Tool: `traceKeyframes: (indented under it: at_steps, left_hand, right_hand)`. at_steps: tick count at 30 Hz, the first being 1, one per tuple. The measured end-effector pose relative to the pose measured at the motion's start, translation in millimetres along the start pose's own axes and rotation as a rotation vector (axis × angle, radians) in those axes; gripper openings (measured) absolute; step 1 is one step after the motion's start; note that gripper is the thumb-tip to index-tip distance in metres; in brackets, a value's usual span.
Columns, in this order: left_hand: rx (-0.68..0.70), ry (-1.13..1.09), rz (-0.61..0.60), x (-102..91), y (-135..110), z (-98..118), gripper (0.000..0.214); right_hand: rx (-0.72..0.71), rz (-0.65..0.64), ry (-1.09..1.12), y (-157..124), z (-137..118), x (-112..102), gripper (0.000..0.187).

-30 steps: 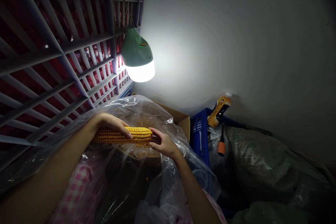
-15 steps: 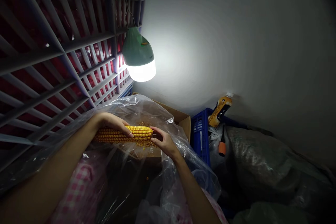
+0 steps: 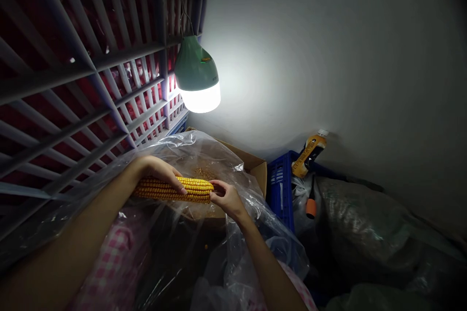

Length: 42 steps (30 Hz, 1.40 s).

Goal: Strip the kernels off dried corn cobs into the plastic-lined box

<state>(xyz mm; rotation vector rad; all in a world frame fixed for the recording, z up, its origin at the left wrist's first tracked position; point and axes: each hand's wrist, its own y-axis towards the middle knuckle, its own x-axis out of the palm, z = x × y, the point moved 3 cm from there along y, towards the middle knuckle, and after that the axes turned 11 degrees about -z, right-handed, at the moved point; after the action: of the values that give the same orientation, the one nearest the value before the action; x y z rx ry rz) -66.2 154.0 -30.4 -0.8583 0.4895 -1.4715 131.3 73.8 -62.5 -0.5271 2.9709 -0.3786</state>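
Note:
A yellow ear of corn (image 3: 193, 190) lies almost level across the middle of the head view, over an opened clear plastic bag. My left hand (image 3: 160, 170) is closed over it from above, thumb along the kernels; its other fingers are mostly hidden. At the ear's right end, my right hand (image 3: 226, 199) pinches the tip between thumb and fingers. Beneath the ear, loose kernels and bits (image 3: 204, 173) are scattered in the clear plastic bag (image 3: 189, 140), partly hidden by the corn.
A lit green lamp (image 3: 197, 65) hangs from a slatted plastic crate (image 3: 91, 70) on the left. Behind the bag is a cardboard box (image 3: 259, 172). To the right are a blue crate (image 3: 280, 189), a yellow bottle (image 3: 308, 155), an orange-handled tool (image 3: 311, 208) and a bulky sack (image 3: 365, 218).
My right thumb and fingers have closed in on the tip of the corn. The ear's right end sits slightly lower. My left hand keeps its grip, and the whole view has shifted slightly.

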Motion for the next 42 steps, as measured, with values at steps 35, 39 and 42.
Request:
traceKeyframes:
  at_steps: [35, 39, 42]
  left_hand:
    - [-0.009, -0.024, -0.006, -2.6, 1, -5, 0.062]
    - [0.026, -0.037, 0.007, 0.0, -4, 1, 0.056]
    - [0.07, 0.041, 0.134, -3.1, -6, 7, 0.058]
  right_hand:
    - [-0.017, 0.052, -0.077, -1, 6, 1, 0.037]
    - [0.033, 0.1, 0.041, 0, 2, -6, 0.031]
    - [0.091, 0.038, 0.163, -4, -7, -12, 0.037]
